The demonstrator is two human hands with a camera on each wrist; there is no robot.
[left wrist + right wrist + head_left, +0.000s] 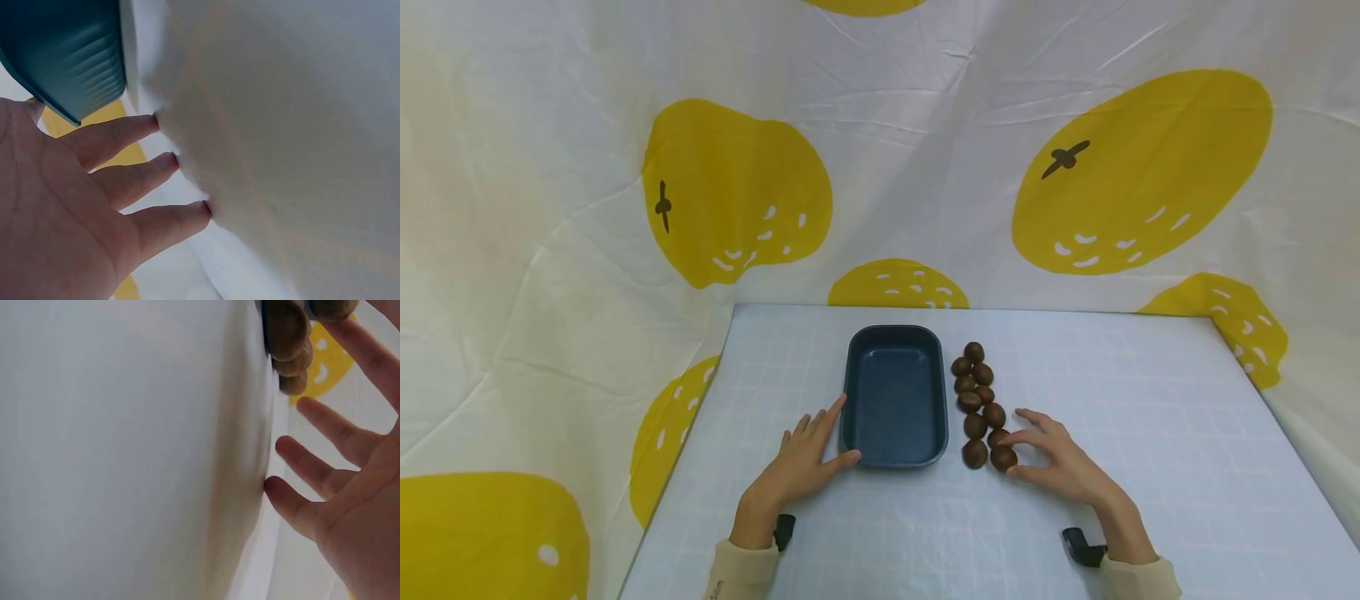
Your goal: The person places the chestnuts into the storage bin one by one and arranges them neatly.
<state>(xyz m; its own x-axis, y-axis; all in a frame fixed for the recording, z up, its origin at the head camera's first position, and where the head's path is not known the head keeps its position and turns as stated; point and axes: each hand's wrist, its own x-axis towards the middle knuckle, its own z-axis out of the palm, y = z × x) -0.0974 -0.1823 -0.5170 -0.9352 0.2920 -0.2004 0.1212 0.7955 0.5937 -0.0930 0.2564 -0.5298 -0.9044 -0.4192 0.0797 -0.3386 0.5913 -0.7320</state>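
Note:
A dark blue rectangular dish [895, 454] with rounded corners stands on the table. My left hand [801, 467] is spread at its left side, with the thumb and index finger at the rim. In the left wrist view, the other fingers [181, 222] reach down to the tablecloth beside the dish [94, 56]. To the dish's right, several brown chestnuts lie in two rough columns. My right hand [1063, 467] pinches the nearest right chestnut [1003, 459] between thumb and index finger. Its other fingers [294, 506] are spread, and part of that chestnut [331, 307] shows at the right wrist view's top.
A pale checked cloth [1150, 433] covers the table. Behind and beside it hangs a white curtain [925, 167] printed with large yellow fruit. Another chestnut [974, 453] lies just left of the pinched one, and the columns run back to a far chestnut [973, 352].

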